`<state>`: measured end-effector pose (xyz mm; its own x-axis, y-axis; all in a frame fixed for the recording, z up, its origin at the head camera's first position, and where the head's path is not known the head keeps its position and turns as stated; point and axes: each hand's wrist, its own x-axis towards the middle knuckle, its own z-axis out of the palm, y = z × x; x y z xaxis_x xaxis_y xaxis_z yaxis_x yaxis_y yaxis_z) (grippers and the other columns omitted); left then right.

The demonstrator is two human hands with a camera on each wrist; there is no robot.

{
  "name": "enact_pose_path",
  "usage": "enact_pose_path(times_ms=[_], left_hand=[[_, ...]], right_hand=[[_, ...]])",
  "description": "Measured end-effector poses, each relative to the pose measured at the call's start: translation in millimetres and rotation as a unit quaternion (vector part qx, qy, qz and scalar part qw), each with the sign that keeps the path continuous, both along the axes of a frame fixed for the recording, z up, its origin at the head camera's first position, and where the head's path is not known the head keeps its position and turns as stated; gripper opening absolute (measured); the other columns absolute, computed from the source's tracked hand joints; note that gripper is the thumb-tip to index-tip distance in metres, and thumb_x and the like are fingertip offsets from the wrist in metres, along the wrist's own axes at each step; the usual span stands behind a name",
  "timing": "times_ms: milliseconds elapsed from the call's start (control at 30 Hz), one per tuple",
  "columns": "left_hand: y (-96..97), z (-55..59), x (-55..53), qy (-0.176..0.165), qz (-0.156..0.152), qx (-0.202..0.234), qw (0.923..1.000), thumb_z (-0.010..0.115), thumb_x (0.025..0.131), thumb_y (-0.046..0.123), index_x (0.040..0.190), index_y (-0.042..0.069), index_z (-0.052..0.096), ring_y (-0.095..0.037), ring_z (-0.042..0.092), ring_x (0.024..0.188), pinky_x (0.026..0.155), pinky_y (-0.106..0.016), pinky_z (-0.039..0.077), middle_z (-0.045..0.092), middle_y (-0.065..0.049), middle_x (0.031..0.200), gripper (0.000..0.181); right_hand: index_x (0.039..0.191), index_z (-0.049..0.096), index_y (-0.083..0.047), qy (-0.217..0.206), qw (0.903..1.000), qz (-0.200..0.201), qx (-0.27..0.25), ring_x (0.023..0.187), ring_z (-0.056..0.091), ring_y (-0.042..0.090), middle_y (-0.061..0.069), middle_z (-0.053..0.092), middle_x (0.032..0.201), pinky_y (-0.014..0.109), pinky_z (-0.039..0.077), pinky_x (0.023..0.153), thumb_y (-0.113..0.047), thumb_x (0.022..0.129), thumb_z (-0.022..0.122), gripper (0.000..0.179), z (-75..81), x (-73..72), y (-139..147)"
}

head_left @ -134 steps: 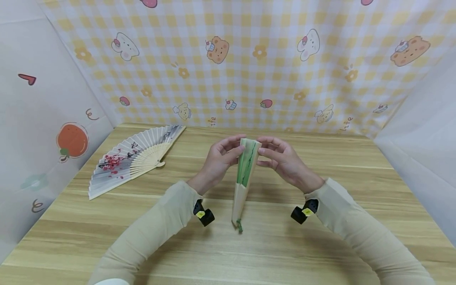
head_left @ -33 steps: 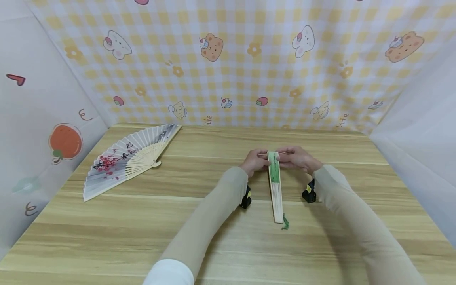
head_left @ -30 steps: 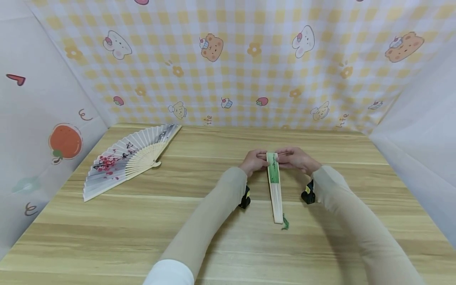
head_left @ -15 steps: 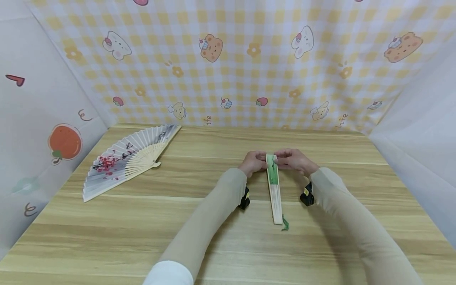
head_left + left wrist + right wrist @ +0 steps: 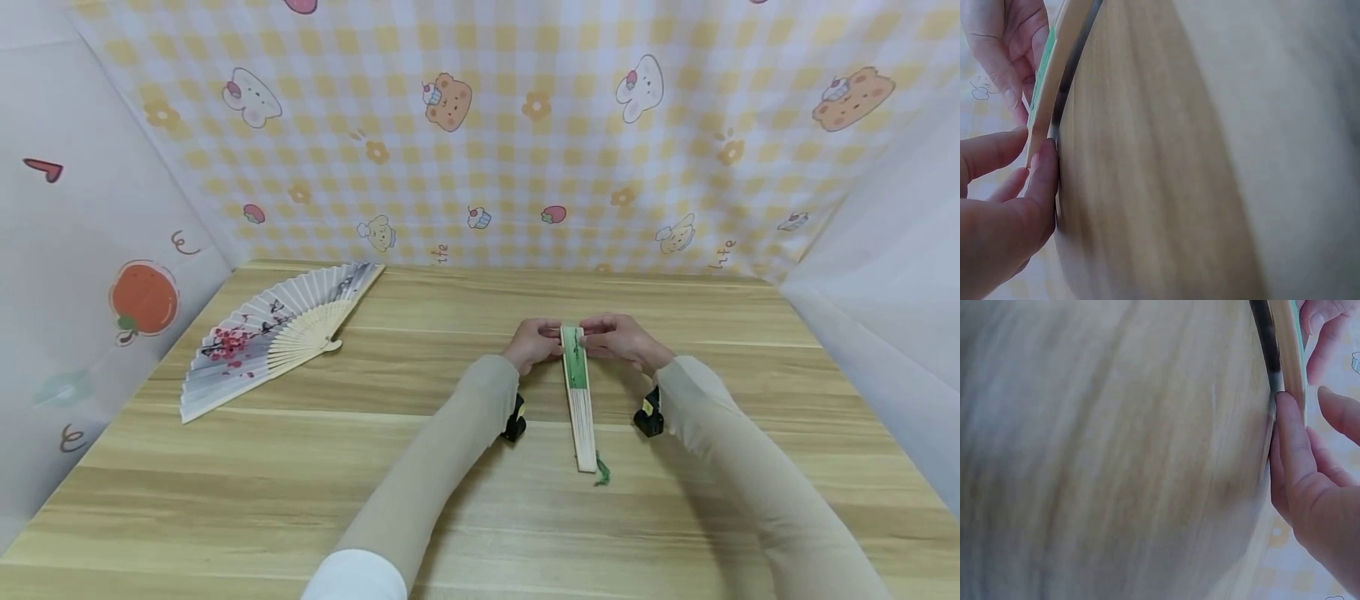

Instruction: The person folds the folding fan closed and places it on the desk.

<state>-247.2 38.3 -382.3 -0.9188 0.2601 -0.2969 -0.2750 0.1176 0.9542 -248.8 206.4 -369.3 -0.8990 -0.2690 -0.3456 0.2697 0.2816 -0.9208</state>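
A folded hand fan [image 5: 577, 387] with green paper, pale ribs and a green tassel [image 5: 602, 471] lies along the wooden table, its tassel end toward me. At its far end my left hand [image 5: 532, 343] pinches the left edge; the left wrist view has the thumb on the green side of the fan [image 5: 1047, 94] and fingers against the other. Opposite, my right hand [image 5: 622, 342] rests nearly straight fingers [image 5: 1294, 437] on the right edge. In the right wrist view its thumb stands a little off the fan [image 5: 1291, 356].
A spread fan [image 5: 292, 329] with red blossoms lies at the back left of the table [image 5: 450, 492]. Behind the table hangs a yellow checked cloth [image 5: 495, 150], with pale cloth walls on both sides.
Since the oldest frame the green fan has been folded tighter, laid flatter on the table and moved right. In the last second the right thumb and the fan have barely shifted.
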Motion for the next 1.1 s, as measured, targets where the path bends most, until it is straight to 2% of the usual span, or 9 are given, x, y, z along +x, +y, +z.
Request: enact_pose_path(times_ms=[300,567,767,867,900,1100], left_hand=[[-3.7,-0.4,1.0,0.001,0.024,0.013,0.9996,0.054,0.074,-0.016,0.121,0.0,0.051,-0.019,0.055,0.093,0.073,-0.024,0.05,0.054,-0.014,0.114,0.049],[-18.6,7.2,0.7,0.009,0.011,-0.022,0.9997,0.058,0.078,-0.008,0.122,0.003,0.051,-0.022,0.051,0.103,0.077,-0.026,0.05,0.05,-0.013,0.12,0.046],[-38.3,16.9,3.2,0.037,-0.018,-0.049,0.9979,0.059,0.08,-0.002,0.126,0.004,0.047,-0.024,0.047,0.11,0.082,-0.032,0.048,0.046,-0.013,0.126,0.048],[-48.4,21.5,5.6,0.054,-0.024,-0.046,0.9971,0.06,0.081,0.003,0.127,0.004,0.046,-0.024,0.047,0.111,0.085,-0.033,0.046,0.045,-0.014,0.128,0.048],[-51.8,27.1,9.3,0.059,-0.023,-0.045,0.997,0.059,0.082,0.004,0.127,0.004,0.046,-0.025,0.047,0.111,0.086,-0.033,0.046,0.044,-0.014,0.128,0.047],[-70.0,39.3,17.1,0.099,0.004,-0.014,0.995,0.059,0.084,0.005,0.125,0.004,0.047,-0.025,0.047,0.11,0.088,-0.036,0.045,0.046,-0.015,0.126,0.042]], right_hand=[[0.131,0.029,0.009,-0.005,1.0,-0.003,-0.001,0.114,0.043,0.032,0.025,0.035,0.127,0.031,0.043,0.09,-0.001,0.091,0.046,0.045,3.2,2.5,0.5],[0.132,0.03,0.008,0.03,0.9992,0.006,0.025,0.118,0.039,0.034,0.024,0.032,0.134,0.034,0.041,0.093,-0.007,0.091,0.046,0.046,10.5,7.4,-1.5],[0.131,0.032,0.006,0.052,0.9984,0.005,0.022,0.119,0.037,0.033,0.022,0.032,0.135,0.038,0.038,0.095,-0.014,0.092,0.048,0.047,20.6,12.5,-7.4],[0.131,0.033,0.005,0.062,0.998,0.002,0.007,0.121,0.035,0.033,0.021,0.031,0.136,0.04,0.036,0.097,-0.016,0.092,0.048,0.047,25.0,16.2,-11.9],[0.131,0.034,0.005,0.067,0.9978,0.003,-0.002,0.122,0.034,0.033,0.021,0.03,0.136,0.041,0.035,0.098,-0.015,0.092,0.048,0.046,26.4,17.7,-13.9],[0.127,0.039,0.005,0.093,0.9951,0.018,-0.03,0.121,0.034,0.035,0.022,0.033,0.134,0.041,0.037,0.096,-0.014,0.092,0.047,0.041,33.2,26.7,-28.7]])
